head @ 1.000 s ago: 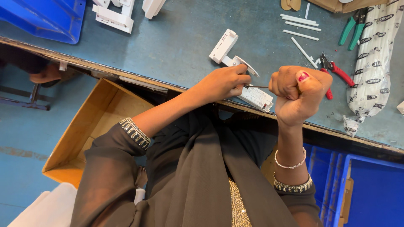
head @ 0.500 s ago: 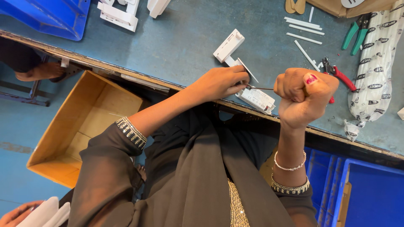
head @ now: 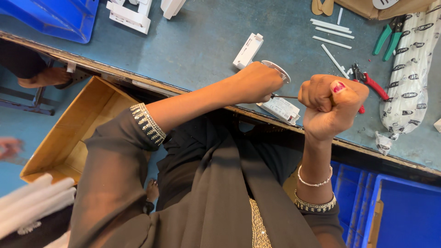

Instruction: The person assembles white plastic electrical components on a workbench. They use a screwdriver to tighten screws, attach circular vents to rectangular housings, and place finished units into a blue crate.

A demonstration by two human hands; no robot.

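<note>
Comparing this moment with the one half a second before, little has changed: both hands sit in nearly the same spots over the table edge, the thin metal rod between them has kept its line, and the cardboard box below shows from a slightly shifted angle. The left hand is curled over a white plastic part, fingers pressed together around it, with a round white disc peeping out just above the knuckles. The right hand is a tight fist, thumb folded over on top; what it grips is hidden inside, so I cannot tell its shape. The thin metal rod spans the short gap between the two hands, its long axis running almost level from left to right, one end at the left fingers and the other vanishing into the right fist. The blue-grey table has a worn wooden front edge, and the hands work right at that edge. On it lie another white plastic piece, white sticks, red-handled pliers and green-handled pliers. A cardboard box stands on the blue floor, and blue bins sit under the table
</note>
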